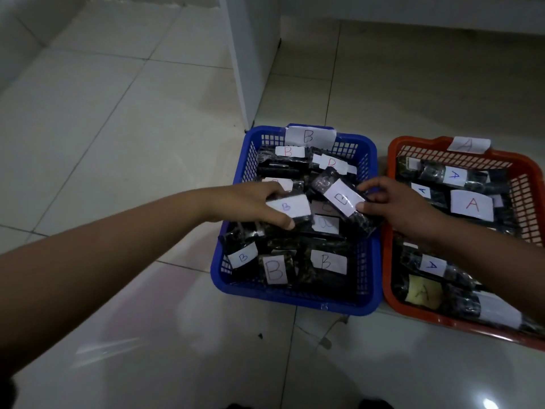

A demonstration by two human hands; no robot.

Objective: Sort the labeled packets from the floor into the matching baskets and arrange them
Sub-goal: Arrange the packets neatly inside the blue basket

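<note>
Reaching over the blue basket, left hand grips a dark packet with a white B label, thumb under, fingers curled over the top. Right hand pinches another B packet, tilted, above the pile of B packets filling that basket. Orange basket sits just beside on the right, holding A-labeled packets, on the tiled floor.
</note>
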